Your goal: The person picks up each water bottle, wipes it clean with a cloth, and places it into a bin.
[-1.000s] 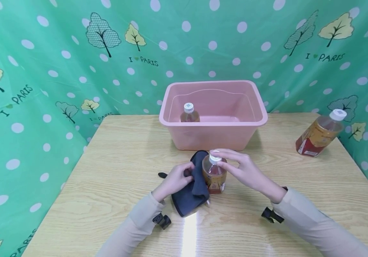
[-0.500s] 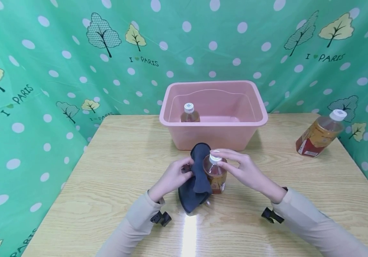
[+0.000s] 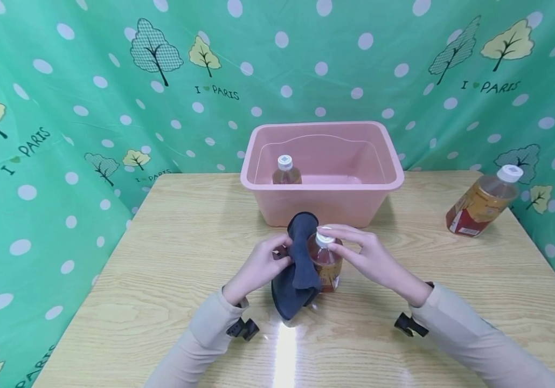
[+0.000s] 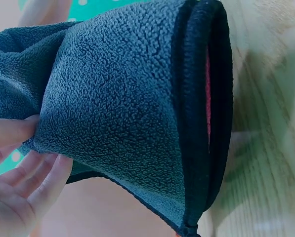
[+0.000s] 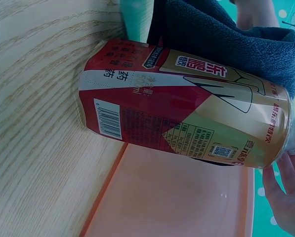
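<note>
A dark blue-grey cloth [image 3: 299, 269] lies against the left side of a drink bottle [image 3: 328, 275] near the table's middle. My left hand [image 3: 260, 264] pinches the cloth between thumb and fingers; its fuzzy face and black hem fill much of the left wrist view. At the white cap [image 3: 325, 236], the fingertips of my right hand [image 3: 367, 256] steady the upright bottle. Its gold and red label [image 5: 182, 108] faces the right wrist camera, with the folded cloth [image 5: 231, 44] touching its far side. Part of the bottle is hidden behind the cloth.
Just behind the hands stands a pink tub [image 3: 316, 205], holding another capped bottle [image 3: 285, 171] at its left. A third bottle [image 3: 481, 202] is at the table's right edge. Green curtain [image 3: 277, 59] hangs behind and to the left of the wooden table [image 3: 175, 269].
My left hand has moved up and slightly left-to-right with the cloth, which now covers more of the bottle's left side. The right hand and bottle have stayed nearly still.
</note>
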Demonstrator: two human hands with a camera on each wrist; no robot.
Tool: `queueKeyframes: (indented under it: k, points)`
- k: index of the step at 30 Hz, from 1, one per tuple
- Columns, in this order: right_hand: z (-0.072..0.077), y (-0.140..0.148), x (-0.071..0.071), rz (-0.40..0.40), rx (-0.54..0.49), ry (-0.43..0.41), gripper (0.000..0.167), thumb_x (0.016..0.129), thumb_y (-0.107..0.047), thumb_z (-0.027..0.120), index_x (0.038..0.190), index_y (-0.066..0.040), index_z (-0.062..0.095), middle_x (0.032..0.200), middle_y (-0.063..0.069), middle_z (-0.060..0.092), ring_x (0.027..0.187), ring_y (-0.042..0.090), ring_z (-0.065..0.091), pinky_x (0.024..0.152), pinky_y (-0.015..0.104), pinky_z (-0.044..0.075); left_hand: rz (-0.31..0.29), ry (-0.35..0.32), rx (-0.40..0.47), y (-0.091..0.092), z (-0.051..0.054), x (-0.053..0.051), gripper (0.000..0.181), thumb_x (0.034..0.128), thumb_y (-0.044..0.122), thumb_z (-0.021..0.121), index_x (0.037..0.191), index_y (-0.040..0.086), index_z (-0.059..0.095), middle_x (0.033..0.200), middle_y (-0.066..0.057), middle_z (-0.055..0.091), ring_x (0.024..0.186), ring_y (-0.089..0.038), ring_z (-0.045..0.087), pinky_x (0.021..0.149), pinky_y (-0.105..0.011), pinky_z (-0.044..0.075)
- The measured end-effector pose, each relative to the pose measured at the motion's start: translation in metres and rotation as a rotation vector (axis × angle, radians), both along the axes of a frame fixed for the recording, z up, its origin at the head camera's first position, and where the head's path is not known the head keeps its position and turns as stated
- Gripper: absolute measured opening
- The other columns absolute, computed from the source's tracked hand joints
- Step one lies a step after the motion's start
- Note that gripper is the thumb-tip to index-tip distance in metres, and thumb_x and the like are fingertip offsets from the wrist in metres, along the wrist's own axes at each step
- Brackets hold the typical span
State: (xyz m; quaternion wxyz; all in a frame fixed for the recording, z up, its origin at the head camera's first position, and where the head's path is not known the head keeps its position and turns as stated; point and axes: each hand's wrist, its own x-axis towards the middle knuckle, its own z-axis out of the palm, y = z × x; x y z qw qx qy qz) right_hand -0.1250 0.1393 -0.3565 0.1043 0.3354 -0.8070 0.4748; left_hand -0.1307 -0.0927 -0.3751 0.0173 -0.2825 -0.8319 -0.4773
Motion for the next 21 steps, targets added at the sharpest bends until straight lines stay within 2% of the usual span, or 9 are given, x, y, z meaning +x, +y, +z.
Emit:
queueKeyframes:
  k: [6, 21]
  points:
    - [-0.001, 0.0, -0.001, 0.005, -0.022, 0.015, 0.033, 0.08, -0.003, 0.061, 0.112, -0.008, 0.061, 0.115, 0.007, 0.058, 0.11, 0.013, 0.05, 0.089, 0.015, 0.037, 0.006, 0.017, -0.01, 0.001, -0.006, -0.002, 0.017, 0.0714, -0.011, 0.056, 0.083, 0.002, 0.056, 0.08, -0.008, 0.057, 0.07, -0.016, 0.056, 0.06, -0.022, 0.048]
    - [0.0, 0.0, -0.001, -0.001, -0.001, -0.001, 0.033, 0.08, -0.005, 0.061, 0.113, -0.01, 0.061, 0.117, 0.006, 0.057, 0.111, 0.013, 0.049, 0.089, 0.016, 0.038, 0.011, 0.021, -0.043, 0.002, -0.02, -0.001, 0.018, 0.069, -0.011, 0.056, 0.081, 0.001, 0.054, 0.08, -0.008, 0.056, 0.068, -0.016, 0.055, 0.061, -0.022, 0.047]
